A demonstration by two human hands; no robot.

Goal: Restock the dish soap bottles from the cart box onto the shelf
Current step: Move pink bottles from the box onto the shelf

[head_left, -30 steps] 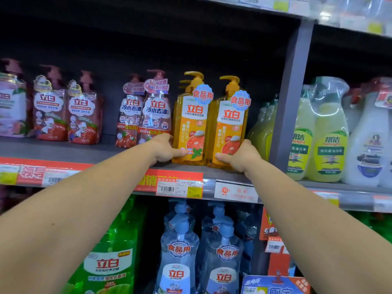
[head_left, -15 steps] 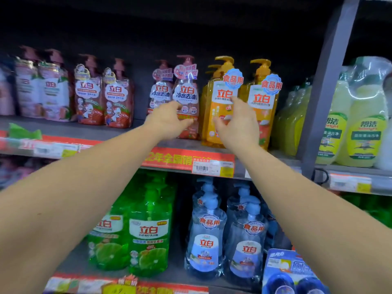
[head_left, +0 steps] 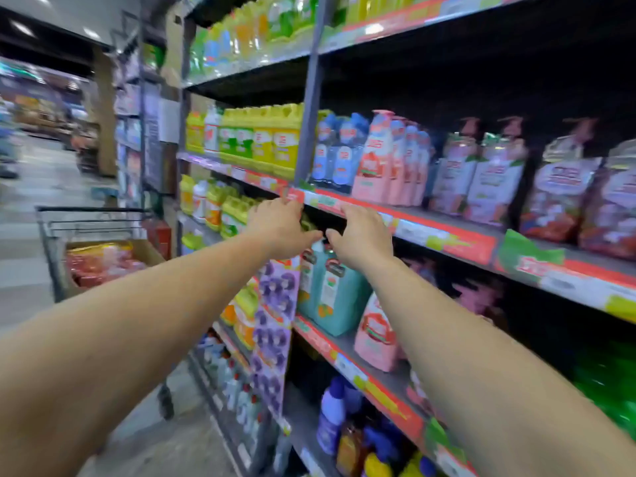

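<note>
Both empty, fingers loosely spread: left hand point(head_left: 280, 224) and right hand point(head_left: 364, 235) before shelf point(head_left: 447, 232), cart box point(head_left: 144, 251) far left in blurred aisle.

Nothing legible anywhere; motion blur across the whole view.

Price strips point(head_left: 447, 235) on the shelf edges: red and white, with green tags, print smeared.

Pink bottles point(head_left: 373, 166): red label patches, characters unreadable.

Yellow jugs point(head_left: 275, 139): red and green label patches, no letters resolved.

Teal jugs point(head_left: 330, 290): dark oval at top of each label, white panel below, text too blurred to read.

Purple hanging strip point(head_left: 275, 321): pattern only, no words made out.
</note>
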